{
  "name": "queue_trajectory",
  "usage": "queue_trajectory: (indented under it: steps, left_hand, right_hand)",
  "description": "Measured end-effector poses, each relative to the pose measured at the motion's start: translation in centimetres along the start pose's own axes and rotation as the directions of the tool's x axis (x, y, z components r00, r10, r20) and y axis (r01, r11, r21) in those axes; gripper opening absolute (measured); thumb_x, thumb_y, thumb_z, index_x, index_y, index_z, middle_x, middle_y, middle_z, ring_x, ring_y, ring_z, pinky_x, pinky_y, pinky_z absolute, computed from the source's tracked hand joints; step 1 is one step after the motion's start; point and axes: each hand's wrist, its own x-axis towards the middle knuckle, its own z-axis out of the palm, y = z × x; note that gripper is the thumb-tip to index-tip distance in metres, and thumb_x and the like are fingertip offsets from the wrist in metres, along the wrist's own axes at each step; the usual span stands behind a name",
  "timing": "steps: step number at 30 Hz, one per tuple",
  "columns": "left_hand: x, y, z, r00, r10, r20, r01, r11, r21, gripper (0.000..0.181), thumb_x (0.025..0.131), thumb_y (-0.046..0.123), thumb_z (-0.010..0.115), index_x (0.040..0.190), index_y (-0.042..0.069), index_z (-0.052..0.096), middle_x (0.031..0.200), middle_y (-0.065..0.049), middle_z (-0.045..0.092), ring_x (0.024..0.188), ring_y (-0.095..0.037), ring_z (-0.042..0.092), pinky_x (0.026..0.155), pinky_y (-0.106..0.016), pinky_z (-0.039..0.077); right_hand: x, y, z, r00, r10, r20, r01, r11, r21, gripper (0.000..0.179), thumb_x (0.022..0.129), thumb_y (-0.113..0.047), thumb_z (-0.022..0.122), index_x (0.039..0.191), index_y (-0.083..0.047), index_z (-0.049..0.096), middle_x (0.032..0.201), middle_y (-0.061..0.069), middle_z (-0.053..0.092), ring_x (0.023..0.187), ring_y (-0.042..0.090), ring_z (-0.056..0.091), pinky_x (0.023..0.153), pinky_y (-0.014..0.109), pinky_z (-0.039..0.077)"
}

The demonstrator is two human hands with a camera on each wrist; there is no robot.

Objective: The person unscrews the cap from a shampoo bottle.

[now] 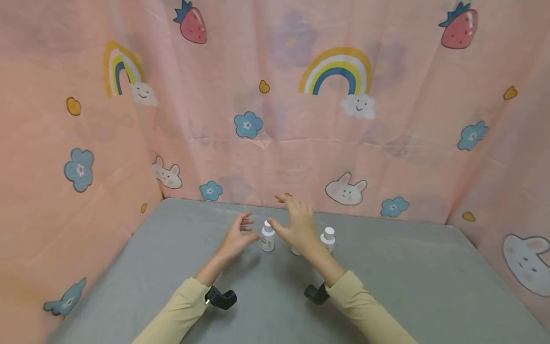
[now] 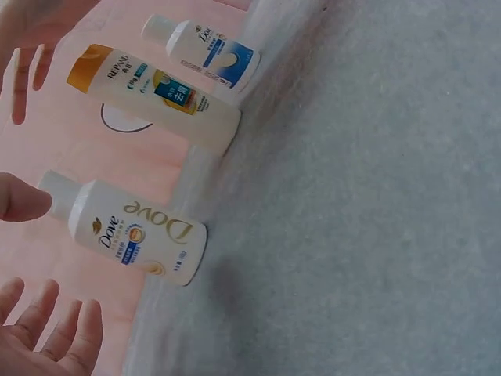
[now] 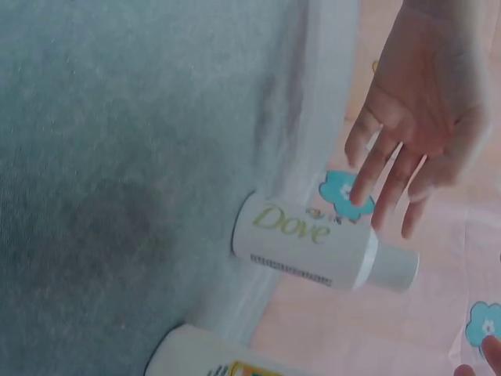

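My left hand (image 1: pixel 237 236) is raised with spread fingers just left of a white Dove bottle (image 1: pixel 268 240). In the left wrist view its thumb (image 2: pixel 23 197) overlaps the cap of that Dove bottle (image 2: pixel 137 231); whether they touch I cannot tell. Held above the bottles, my right hand (image 1: pixel 297 227) has its thumb out and fingers extended, with nothing in it. It mostly hides the middle bottle in the head view. The left wrist view shows this one as a REPAND bottle (image 2: pixel 160 98) with an orange cap. A second Dove bottle (image 1: pixel 328 240), with a blue label, stands to the right.
All three bottles stand upright in a row on a grey-covered table (image 1: pixel 172 267). A pink printed curtain (image 1: pixel 275 157) encloses the table at the back and both sides. Black wrist-worn devices (image 1: pixel 222 298) sit at both sleeve cuffs.
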Motion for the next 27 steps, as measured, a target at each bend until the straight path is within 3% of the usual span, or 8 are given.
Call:
queue_trajectory:
  steps: [4,13,20,27]
  left_hand:
    - [0.0,-0.5,0.5,1.0,-0.008,0.01,0.008,1.0,-0.003,0.07,0.083,0.008,0.071,0.144,0.004,0.037,0.132,-0.022,0.054,0.117,-0.038,0.053,0.09,-0.05,0.05]
    - [0.1,-1.0,1.4,0.999,-0.022,0.035,0.023,1.0,-0.019,0.075,0.079,0.013,0.076,0.144,0.006,0.038,0.135,-0.021,0.052,0.119,-0.039,0.053,0.09,-0.051,0.05]
    - [0.2,-1.4,2.2,0.998,-0.043,0.038,0.044,0.999,-0.022,0.073,0.079,0.012,0.077,0.142,0.005,0.04,0.133,-0.02,0.053,0.119,-0.039,0.053,0.093,-0.051,0.048]
    - [0.2,-1.7,2.6,0.999,-0.028,0.039,0.032,0.995,-0.095,0.073,0.077,0.011,0.079,0.14,0.003,0.042,0.127,-0.021,0.056,0.114,-0.037,0.055,0.093,-0.048,0.049]
  right_hand:
    - [-0.4,-0.3,0.4,0.998,0.013,0.057,-0.012,1.0,-0.008,0.058,0.08,-0.029,0.076,0.131,-0.011,0.053,0.116,0.008,0.062,0.111,0.029,0.054,0.097,0.053,0.038]
    - [-0.2,-0.5,1.0,0.997,-0.009,0.08,0.002,0.997,0.08,0.059,0.078,-0.02,0.079,0.129,-0.007,0.054,0.118,0.011,0.061,0.111,0.028,0.054,0.097,0.05,0.041]
    - [-0.3,-0.7,1.7,0.996,-0.012,0.093,0.001,0.993,0.12,0.056,0.077,-0.014,0.08,0.127,-0.006,0.056,0.117,0.011,0.059,0.109,0.028,0.054,0.092,0.044,0.047]
    - [-0.5,-0.7,2.2,0.997,0.006,0.071,-0.015,0.991,0.132,0.057,0.074,-0.009,0.081,0.125,-0.005,0.056,0.114,0.011,0.06,0.102,0.025,0.056,0.08,0.034,0.05]
